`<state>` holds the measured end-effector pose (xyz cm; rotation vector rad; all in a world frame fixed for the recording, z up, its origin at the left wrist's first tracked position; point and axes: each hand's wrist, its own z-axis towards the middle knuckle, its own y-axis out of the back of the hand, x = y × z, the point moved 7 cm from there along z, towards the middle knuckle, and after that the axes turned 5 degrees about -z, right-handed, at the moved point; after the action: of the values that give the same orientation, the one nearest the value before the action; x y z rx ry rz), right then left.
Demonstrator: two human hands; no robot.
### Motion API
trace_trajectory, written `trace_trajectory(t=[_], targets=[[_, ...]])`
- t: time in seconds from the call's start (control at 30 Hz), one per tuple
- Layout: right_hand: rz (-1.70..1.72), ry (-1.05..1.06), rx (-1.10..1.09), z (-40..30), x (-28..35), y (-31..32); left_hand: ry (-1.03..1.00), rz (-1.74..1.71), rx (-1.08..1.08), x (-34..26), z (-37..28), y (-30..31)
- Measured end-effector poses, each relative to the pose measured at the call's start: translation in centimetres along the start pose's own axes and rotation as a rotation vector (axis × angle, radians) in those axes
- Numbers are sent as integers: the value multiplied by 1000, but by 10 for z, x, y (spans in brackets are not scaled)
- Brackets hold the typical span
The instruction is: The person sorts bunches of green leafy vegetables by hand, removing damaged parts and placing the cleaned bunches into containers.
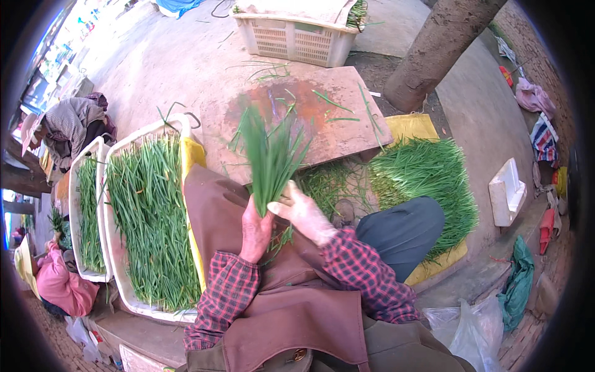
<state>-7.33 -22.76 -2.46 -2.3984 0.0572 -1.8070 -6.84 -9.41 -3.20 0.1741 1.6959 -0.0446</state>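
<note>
My left hand [255, 230] is closed round the lower end of a bunch of long green leafy stalks [269, 153], which fans upward and is partly blurred. My right hand [302, 211] is at the bunch's lower right side, its fingers apart and the fingertips near or against the stalks; whether they touch is hard to tell. Behind the bunch lies a low board [334, 116] with scattered leaves and a reddish stain. To the left, a white plastic crate [118, 260] is filled with similar stalks. A pile of green stalks [427, 190] rests on yellow sheeting [413, 125] beyond my right knee.
A second narrow crate [95, 276] stands farther left, near two people [79, 123] at work. A covered crate [297, 44] stands beyond the board, and a tree trunk [437, 51] rises at right. Leaf scraps [325, 186] lie below the board. A white foam block [504, 195] and plastic bags [474, 330] are at right.
</note>
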Motion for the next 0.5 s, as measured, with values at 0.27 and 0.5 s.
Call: trace_trajectory(t=[0.27,0.5], targets=[[438,-41,-223,19,-25,7,-121,769,136,-34,-12,-33],[505,-86,-136,5,-13,9,-80,230,313,-35,-15,-17]])
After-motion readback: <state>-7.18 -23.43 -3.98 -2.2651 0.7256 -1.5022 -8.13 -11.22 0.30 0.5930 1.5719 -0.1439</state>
